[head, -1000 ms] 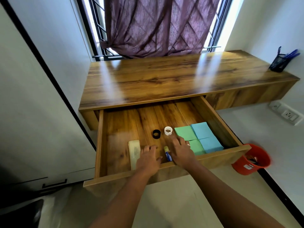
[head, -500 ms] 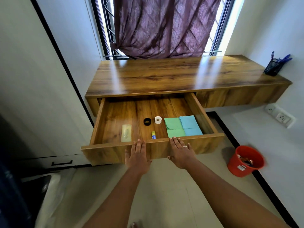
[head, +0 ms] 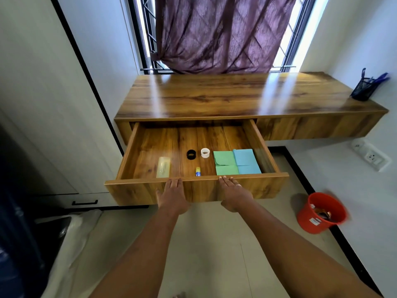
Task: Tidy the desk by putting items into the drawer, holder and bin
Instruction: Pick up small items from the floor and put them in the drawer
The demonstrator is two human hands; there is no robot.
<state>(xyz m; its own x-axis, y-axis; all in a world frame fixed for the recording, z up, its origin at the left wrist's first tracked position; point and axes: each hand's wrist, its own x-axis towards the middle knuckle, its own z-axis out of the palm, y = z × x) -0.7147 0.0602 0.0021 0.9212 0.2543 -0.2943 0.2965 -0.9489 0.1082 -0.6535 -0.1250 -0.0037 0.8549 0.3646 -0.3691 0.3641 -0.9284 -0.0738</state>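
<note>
Head view: a second ago both hands lay among the drawer's contents. Now the left hand (head: 173, 195) and right hand (head: 233, 193) press flat, fingers straight, against the front of the drawer (head: 268, 186) at centre frame. The glue stick (head: 197, 171) and papers (head: 236, 162) lie inside. I judge that only the closing push is left.

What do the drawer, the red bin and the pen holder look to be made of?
The drawer looks like wood-grain board with a satin finish, perhaps laminate or veneer, going by its streaky grain and soft shine. The red bin looks like moulded plastic, given its even colour and smooth wall. The pen holder seems to be dark mesh, probably metal wire, but it is too small to be sure.
</note>
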